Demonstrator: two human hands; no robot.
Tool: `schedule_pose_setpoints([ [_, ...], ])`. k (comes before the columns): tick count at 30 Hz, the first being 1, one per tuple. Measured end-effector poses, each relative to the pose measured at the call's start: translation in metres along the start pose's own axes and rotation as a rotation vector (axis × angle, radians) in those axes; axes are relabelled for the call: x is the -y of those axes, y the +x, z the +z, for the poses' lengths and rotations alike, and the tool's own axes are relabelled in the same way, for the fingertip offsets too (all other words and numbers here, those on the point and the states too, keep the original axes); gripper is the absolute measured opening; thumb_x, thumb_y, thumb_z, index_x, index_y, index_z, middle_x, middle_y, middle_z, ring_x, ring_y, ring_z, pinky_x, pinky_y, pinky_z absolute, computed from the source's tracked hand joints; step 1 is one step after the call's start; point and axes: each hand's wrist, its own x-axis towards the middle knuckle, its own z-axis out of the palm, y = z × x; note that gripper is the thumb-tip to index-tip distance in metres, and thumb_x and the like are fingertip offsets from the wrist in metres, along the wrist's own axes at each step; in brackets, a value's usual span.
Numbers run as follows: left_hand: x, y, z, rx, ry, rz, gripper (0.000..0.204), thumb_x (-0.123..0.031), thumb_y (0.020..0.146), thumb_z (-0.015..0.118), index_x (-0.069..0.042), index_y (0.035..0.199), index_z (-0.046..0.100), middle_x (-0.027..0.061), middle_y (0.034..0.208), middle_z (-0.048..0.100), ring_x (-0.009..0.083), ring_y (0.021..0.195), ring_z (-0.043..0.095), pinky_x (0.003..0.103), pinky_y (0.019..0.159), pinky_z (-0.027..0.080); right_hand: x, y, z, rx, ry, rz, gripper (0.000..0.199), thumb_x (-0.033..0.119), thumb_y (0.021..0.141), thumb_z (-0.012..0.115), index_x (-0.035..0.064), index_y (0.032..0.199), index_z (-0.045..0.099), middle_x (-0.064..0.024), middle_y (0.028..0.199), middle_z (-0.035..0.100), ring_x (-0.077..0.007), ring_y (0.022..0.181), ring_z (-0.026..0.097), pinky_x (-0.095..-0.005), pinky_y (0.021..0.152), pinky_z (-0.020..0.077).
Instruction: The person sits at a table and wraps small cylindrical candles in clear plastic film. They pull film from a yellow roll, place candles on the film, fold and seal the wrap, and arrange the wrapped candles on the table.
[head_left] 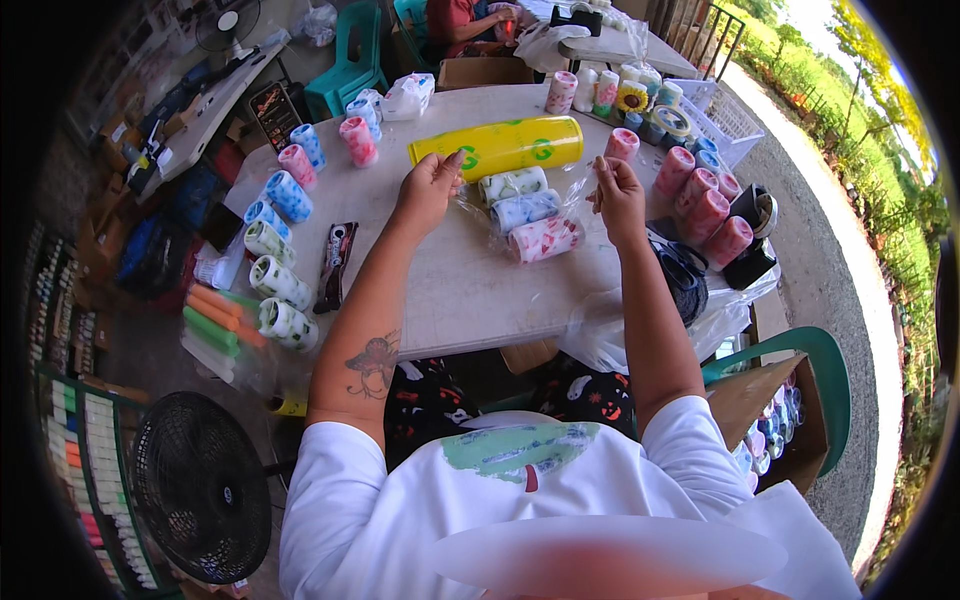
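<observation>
Three marbled cylinders that look like pillar candles lie side by side on the table, a green-and-white one (513, 184), a blue-and-white one (526, 209) and a red-and-white one (546, 239). Clear plastic film (575, 195) glints around them and spreads toward both hands. My left hand (432, 184) is closed in a pinch on the film at their left. On the other side my right hand (619, 195) pinches the film too, fingertips together. Just beyond the three lies a yellow roll of plastic wrap (495, 146), its near left end close to my left fingers.
Blue, red and green candles (289, 196) line the table's left side; red ones (702, 215) crowd the right, near a black strap-like bundle (684, 280). A dark packet (336, 262) lies left of my forearm. A fan (202, 487) stands lower left. Another person (460, 25) sits beyond the table.
</observation>
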Motion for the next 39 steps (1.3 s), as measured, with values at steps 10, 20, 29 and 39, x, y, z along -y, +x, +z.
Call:
schedule_pose_setpoints([
  [10,0.025,-0.009,0.054,0.093,0.545,0.198,0.028,-0.025,0.086,0.066,-0.002,0.102,0.064,0.0109,0.107,0.054,0.0173,0.087,0.055,0.029,0.08,0.047,-0.008,0.007,0.001,0.035,0.075,-0.027,0.021,0.027,0.098,0.052,0.0066,0.095,0.057,0.0033,0.056,0.045,-0.0051,0.042,0.039,-0.0228,0.043,0.0397],
  [20,0.052,-0.009,0.046,0.009,0.359,0.116,0.023,-0.018,0.092,0.057,-0.003,0.11,0.058,0.0078,0.103,0.057,0.0147,0.087,0.055,0.027,0.077,0.048,-0.027,0.005,-0.005,-0.056,0.184,0.049,0.02,0.028,0.099,0.049,0.0092,0.091,0.052,0.003,0.058,0.043,-0.0055,0.045,0.04,-0.0241,0.046,0.0421],
  [29,0.044,-0.026,0.047,0.003,0.603,0.165,0.026,-0.026,0.086,0.068,-0.003,0.093,0.059,0.0033,0.087,0.061,0.0104,0.072,0.053,0.025,0.065,0.045,-0.032,0.008,-0.007,-0.038,0.229,0.014,0.02,0.026,0.099,0.048,0.0082,0.09,0.052,0.002,0.06,0.045,-0.0063,0.046,0.041,-0.0238,0.045,0.0407],
  [39,0.036,-0.066,0.013,-0.039,-0.108,-0.029,0.015,-0.009,0.093,0.057,-0.007,0.087,0.043,0.0087,0.088,0.062,0.0149,0.089,0.062,0.026,0.082,0.045,-0.03,0.004,-0.013,-0.127,0.153,0.094,0.02,0.027,0.098,0.05,0.0086,0.09,0.054,0.0031,0.06,0.045,-0.0053,0.046,0.042,-0.0226,0.045,0.0407],
])
